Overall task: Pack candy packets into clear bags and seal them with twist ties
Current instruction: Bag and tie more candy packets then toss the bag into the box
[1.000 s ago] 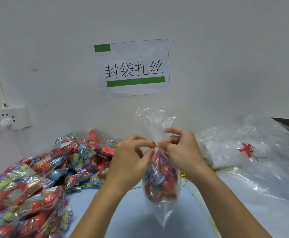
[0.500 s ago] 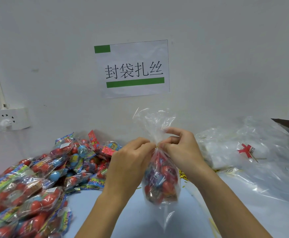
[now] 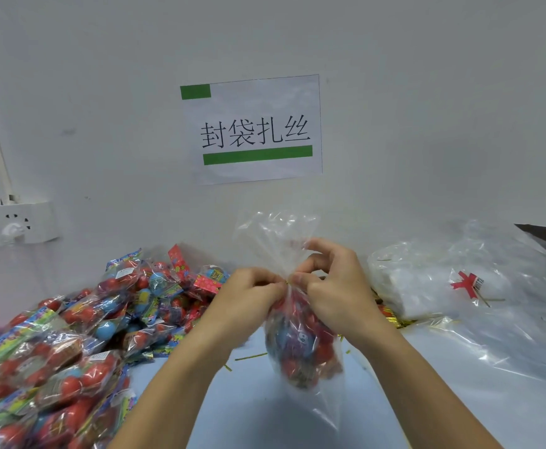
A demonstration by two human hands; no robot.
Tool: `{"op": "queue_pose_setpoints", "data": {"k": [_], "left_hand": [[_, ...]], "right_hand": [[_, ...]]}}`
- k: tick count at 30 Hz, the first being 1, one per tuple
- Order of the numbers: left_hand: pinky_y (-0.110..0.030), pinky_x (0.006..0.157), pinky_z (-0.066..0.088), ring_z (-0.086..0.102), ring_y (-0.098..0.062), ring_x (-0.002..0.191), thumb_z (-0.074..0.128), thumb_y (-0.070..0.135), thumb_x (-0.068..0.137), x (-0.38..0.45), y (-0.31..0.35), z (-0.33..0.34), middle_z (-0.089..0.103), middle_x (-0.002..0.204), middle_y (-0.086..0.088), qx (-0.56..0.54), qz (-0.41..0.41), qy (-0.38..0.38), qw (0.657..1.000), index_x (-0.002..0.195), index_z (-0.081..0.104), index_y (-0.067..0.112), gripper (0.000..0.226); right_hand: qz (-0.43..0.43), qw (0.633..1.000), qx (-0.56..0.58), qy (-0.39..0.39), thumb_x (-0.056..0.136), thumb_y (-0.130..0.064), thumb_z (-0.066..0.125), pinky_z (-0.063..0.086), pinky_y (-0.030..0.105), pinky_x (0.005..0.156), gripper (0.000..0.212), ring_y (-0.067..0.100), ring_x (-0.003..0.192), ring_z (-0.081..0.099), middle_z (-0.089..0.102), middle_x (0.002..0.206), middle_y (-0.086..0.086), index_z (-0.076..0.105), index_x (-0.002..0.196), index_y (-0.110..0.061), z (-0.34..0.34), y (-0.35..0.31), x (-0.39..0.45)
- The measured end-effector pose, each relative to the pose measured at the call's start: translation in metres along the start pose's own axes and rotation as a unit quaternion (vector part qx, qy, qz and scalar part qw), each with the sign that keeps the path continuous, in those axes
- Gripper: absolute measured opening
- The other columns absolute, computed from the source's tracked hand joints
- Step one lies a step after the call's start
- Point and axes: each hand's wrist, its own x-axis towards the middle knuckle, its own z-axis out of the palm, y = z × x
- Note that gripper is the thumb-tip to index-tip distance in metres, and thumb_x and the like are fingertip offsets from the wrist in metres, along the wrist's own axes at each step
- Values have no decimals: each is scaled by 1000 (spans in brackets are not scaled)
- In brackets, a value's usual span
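Note:
A clear bag (image 3: 301,348) filled with red and blue candy packets hangs above the table in the middle of the view. Its gathered neck sits between my two hands, and the loose top fans out above them. My left hand (image 3: 249,296) pinches the neck from the left. My right hand (image 3: 333,286) pinches it from the right, with a sliver of gold twist tie (image 3: 287,281) showing between the fingertips. A large pile of candy packets (image 3: 70,345) lies at the left.
A heap of empty clear bags (image 3: 443,280) with a red tie lies at the right. Loose gold twist ties (image 3: 398,322) are scattered beside it. A paper sign (image 3: 255,128) hangs on the wall, and a power strip (image 3: 12,226) is mounted at the left.
Both hands stay at the bag's neck. My right hand's fingers have lifted and spread a little, and the bag has shifted slightly.

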Motion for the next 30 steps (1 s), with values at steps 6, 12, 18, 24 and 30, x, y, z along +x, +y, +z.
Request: {"op": "queue_pose_setpoints", "data": {"k": [6,12,18,24,30], "left_hand": [[-34,62,22,29,-20,64,60,14,81,-2,0,-9,38,66,-6,-76,-148,-27,986,66,46,10,21],[-33,62,31,37,-18,61,53,6,79,-4,1,-10,46,62,-1,-99,-183,-3,978,62,50,12,19],[-32,66,35,46,-17,65,50,13,87,-3,4,-4,53,68,0,-79,-172,6,982,69,56,14,19],[-33,73,34,48,-15,65,64,10,83,-5,3,-11,58,64,0,-157,-152,-43,975,61,68,15,23],[-28,78,49,69,-16,82,57,9,95,-4,2,-8,76,90,-9,-157,-45,-61,985,90,78,5,22]], "right_hand": [[-12,998,-33,-46,85,8,67,42,7,54,45,-3,50,57,62,59,-12,66,117,-23,3,-6,-4],[-20,996,-62,-56,85,5,68,43,9,60,46,-5,56,59,65,65,-16,66,114,-30,11,-9,-9],[-23,997,-56,-43,83,4,70,45,11,63,45,-4,58,58,64,64,-14,68,116,-28,12,-7,-7],[-14,1000,-20,-10,84,5,68,43,10,61,41,-2,55,59,65,61,-15,65,113,-25,8,-5,-4],[20,999,43,10,85,7,66,50,23,66,41,5,60,65,69,64,-6,64,119,-17,-2,-2,1]]}}
